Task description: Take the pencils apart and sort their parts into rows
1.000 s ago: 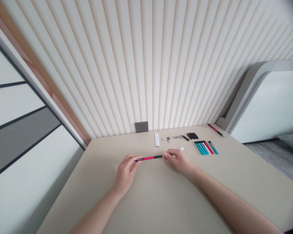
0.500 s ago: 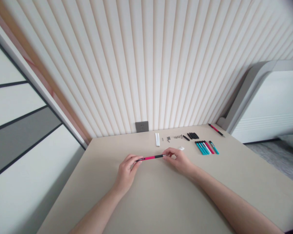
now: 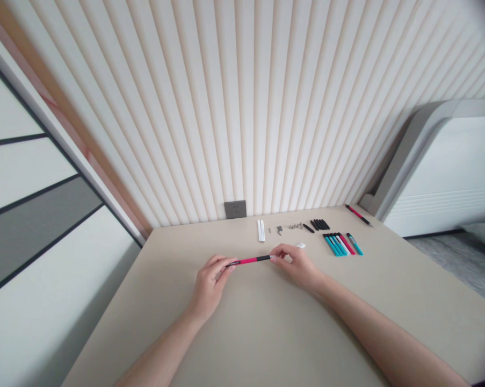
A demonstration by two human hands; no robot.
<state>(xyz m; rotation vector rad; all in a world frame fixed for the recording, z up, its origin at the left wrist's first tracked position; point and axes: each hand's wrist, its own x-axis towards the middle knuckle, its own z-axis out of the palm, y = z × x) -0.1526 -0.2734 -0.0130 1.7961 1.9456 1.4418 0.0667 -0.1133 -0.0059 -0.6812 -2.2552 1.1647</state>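
Note:
A red and black pen (image 3: 248,260) is held level above the table, stretched between both hands. My left hand (image 3: 212,279) pinches its black end between thumb and fingers. At the other end, my right hand (image 3: 292,263) closes thumb and fingertips around the silvery tip, which is partly hidden. Just behind the right hand lies a small white packet or scrap (image 3: 301,245). Further back are white refill-like sticks (image 3: 260,231), small grey metal pieces (image 3: 280,230) and a cluster of springs (image 3: 295,226).
Black grips (image 3: 320,224) lie at the back right of the table (image 3: 234,333). Nearer are teal, white and red pen barrels (image 3: 339,244). Another red and black pen (image 3: 357,214) rests by the right edge. A socket (image 3: 234,209) is on the back wall.

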